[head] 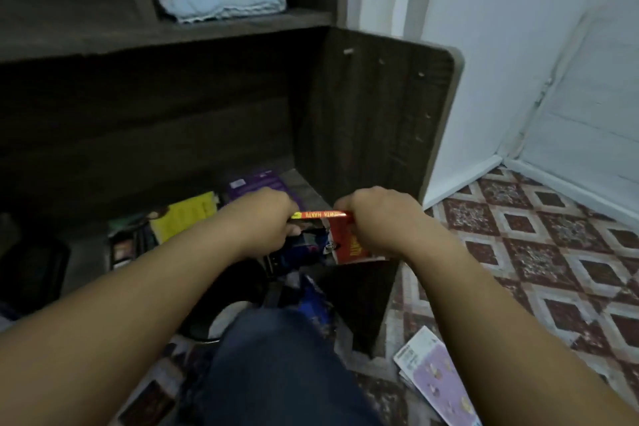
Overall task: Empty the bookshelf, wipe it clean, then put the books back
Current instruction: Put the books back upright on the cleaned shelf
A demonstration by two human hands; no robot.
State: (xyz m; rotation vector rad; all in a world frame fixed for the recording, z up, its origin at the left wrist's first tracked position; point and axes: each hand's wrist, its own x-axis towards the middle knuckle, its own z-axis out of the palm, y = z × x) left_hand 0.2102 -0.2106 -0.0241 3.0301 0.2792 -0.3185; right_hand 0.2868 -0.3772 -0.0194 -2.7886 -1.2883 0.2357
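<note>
A thin red book [342,235] with a yellow-lettered spine stands on edge at the front of the dark bookshelf's [373,107] bottom shelf. My left hand [262,221] grips its left end and my right hand [377,221] grips its right end, fingers curled over the spine. Dark blue books [304,245] lean just below it, partly hidden by my hands. A yellow book [185,218] and a purple book [256,183] lie flat deeper on the same shelf. A folded pale blue cloth [223,3] rests on the shelf above.
A lilac booklet [432,373] lies on the patterned tile floor [536,252] at the lower right. My knee in blue jeans [276,367] fills the bottom centre. More dark books [124,245] sit to the left. White walls [501,45] meet in a corner to the right.
</note>
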